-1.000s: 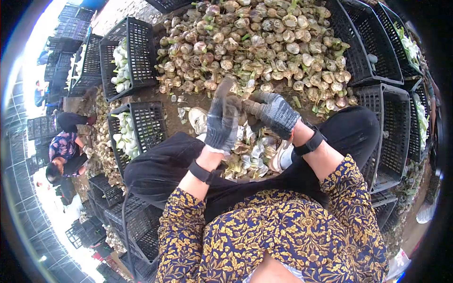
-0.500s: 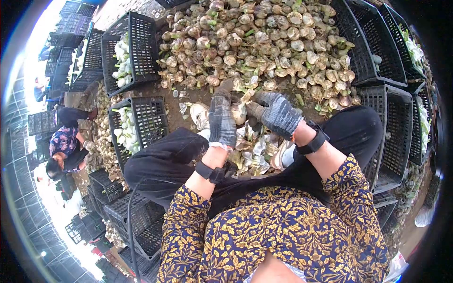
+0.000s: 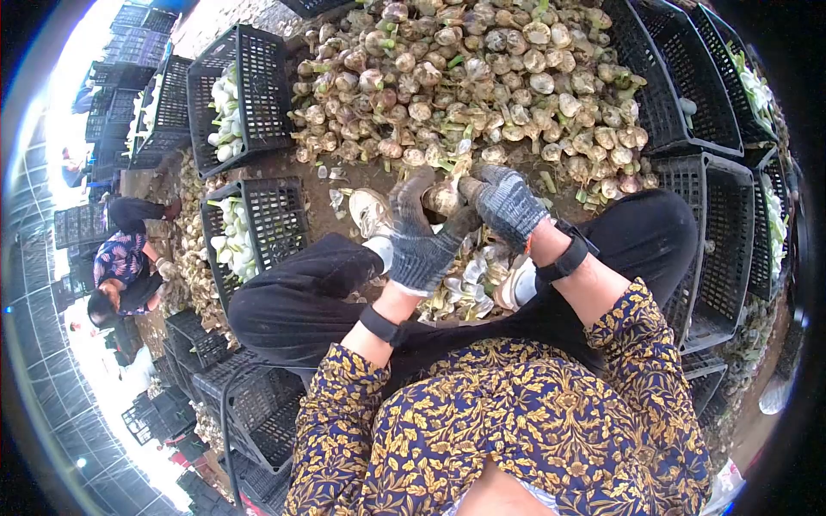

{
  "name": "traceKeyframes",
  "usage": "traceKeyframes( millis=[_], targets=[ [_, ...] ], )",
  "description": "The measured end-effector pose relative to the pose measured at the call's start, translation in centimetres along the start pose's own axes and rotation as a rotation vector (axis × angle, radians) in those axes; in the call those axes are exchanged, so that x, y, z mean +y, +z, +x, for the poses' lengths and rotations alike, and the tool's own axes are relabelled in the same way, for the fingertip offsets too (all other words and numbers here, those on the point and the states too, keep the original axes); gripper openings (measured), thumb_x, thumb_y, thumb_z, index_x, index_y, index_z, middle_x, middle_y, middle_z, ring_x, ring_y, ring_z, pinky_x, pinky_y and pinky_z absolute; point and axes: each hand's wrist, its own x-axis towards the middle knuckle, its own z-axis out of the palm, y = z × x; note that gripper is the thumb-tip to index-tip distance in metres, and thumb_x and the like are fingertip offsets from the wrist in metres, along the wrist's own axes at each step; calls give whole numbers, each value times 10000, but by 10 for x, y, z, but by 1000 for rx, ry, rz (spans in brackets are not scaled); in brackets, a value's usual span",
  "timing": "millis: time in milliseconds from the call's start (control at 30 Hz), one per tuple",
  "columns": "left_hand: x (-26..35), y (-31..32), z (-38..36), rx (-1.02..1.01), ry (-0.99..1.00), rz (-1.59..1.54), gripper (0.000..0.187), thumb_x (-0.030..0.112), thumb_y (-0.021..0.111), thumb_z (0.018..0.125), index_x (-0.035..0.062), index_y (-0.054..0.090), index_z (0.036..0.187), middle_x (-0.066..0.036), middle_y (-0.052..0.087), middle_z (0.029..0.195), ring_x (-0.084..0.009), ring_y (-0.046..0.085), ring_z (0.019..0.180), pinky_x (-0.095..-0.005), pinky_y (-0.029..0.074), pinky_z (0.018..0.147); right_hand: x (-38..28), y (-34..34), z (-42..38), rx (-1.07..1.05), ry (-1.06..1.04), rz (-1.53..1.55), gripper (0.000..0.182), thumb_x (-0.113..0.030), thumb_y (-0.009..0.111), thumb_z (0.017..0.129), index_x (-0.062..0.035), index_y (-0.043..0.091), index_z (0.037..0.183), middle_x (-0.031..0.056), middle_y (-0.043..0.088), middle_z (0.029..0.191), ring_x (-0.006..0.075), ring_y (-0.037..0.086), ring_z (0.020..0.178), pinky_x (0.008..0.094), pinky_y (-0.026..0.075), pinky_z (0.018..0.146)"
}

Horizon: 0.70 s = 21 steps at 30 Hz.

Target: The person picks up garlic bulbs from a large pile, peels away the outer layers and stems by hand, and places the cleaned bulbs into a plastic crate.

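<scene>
Between my two gloved hands is a garlic bulb (image 3: 442, 199), with its stem pointing away from me. My left hand (image 3: 423, 236), in a grey knitted glove, wraps the bulb from the left and below, thumb and fingers round it. On the bulb's right side, my right hand (image 3: 509, 206) has its fingers bent in against it, the fingertips partly hidden. Beneath the hands, between my shoes, lie loose peeled skins (image 3: 465, 288). Just beyond is a large heap of unpeeled garlic bulbs (image 3: 473, 77).
Black crates with white peeled garlic (image 3: 231, 236) stand at the left, one (image 3: 200, 112) farther up. More black crates (image 3: 721, 249) stand at the right. A co-worker (image 3: 120, 267) sits at the far left beside another garlic heap. A dark cable (image 3: 225, 421) hangs at lower left.
My left hand has turned and spread round the bulb from below, where before it was upright beside it. My right hand has shifted slightly up, and the bulb has moved slightly.
</scene>
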Motion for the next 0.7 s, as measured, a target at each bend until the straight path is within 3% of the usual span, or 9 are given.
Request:
traceKeyframes(
  millis=[67, 100, 167, 233, 300, 367, 500, 600, 700],
  targets=[
    [6, 5, -3, 46, -93, -73, 507, 282, 573, 820, 4, 341, 1174, -136, 473, 1044, -211, 472, 976, -309, 402, 829, -14, -6, 0, 66, 559, 643, 337, -225, 499, 782, 52, 560, 964, 233, 598, 872, 317, 592, 825, 345, 464, 706],
    [8, 8, -5, 48, -94, -73, 507, 282, 573, 820, 4, 341, 1174, -136, 473, 1044, -211, 472, 976, -309, 402, 829, -13, -3, 0, 65, 558, 643, 337, -225, 499, 782, 52, 560, 964, 233, 598, 872, 317, 592, 825, 345, 464, 706],
    [14, 8, -6, 87, -820, -978, 437, 338, 539, 837, 59, 400, 1143, -88, 527, 955, -192, 547, 799, -303, 459, 663, -9, 3, 0, 117, 559, 727, 352, -225, 512, 773, 53, 555, 985, 244, 590, 901, 347, 580, 847, 347, 456, 728],
    [18, 1, 7, 10, -1068, -1431, 335, 287, 453, 881, 31, 416, 1095, -99, 527, 877, -170, 553, 622, -267, 426, 410, -11, 0, -3, 197, 496, 713, 330, -233, 525, 770, 56, 563, 924, 243, 588, 840, 355, 577, 792, 353, 457, 700],
    [6, 9, 4, -43, -1129, -1214, 297, 287, 475, 866, 3, 489, 951, -82, 520, 802, -174, 553, 632, -273, 422, 448, -5, 0, -7, 252, 265, 394, 284, -229, 538, 763, 42, 564, 842, 225, 573, 741, 343, 566, 706, 364, 447, 644],
    [-33, 40, -17, 19, -41, 341, 328, 311, 514, 842, -17, 515, 858, -68, 530, 788, -178, 542, 657, -283, 433, 530, 8, 23, -6, 229, 511, 641, 238, -222, 542, 762, 14, 558, 794, 190, 558, 705, 322, 542, 669, 366, 423, 604],
    [12, 17, 1, 142, -609, -670, 371, 345, 457, 871, 38, 474, 1079, -82, 546, 949, -197, 512, 856, -285, 420, 733, 13, 18, 0, 114, 670, 771, 266, -169, 524, 788, 35, 566, 954, 134, 608, 827, 162, 559, 738, 289, 435, 664],
    [8, -3, 11, -104, -1144, -1420, 381, 370, 484, 862, 51, 484, 1069, -54, 546, 973, -119, 516, 845, -259, 458, 662, 25, 27, -5, 92, 663, 1266, 358, -164, 536, 804, 49, 510, 1091, 67, 584, 912, 131, 539, 753, 238, 433, 679],
    [10, -8, 12, -124, -1063, -1086, 390, 369, 498, 854, 65, 483, 1100, -46, 552, 985, -113, 533, 834, -261, 471, 653, 29, 31, -4, 77, 637, 1148, 345, -155, 535, 805, 43, 512, 1086, 66, 585, 901, 132, 545, 746, 243, 445, 674]
  ],
)
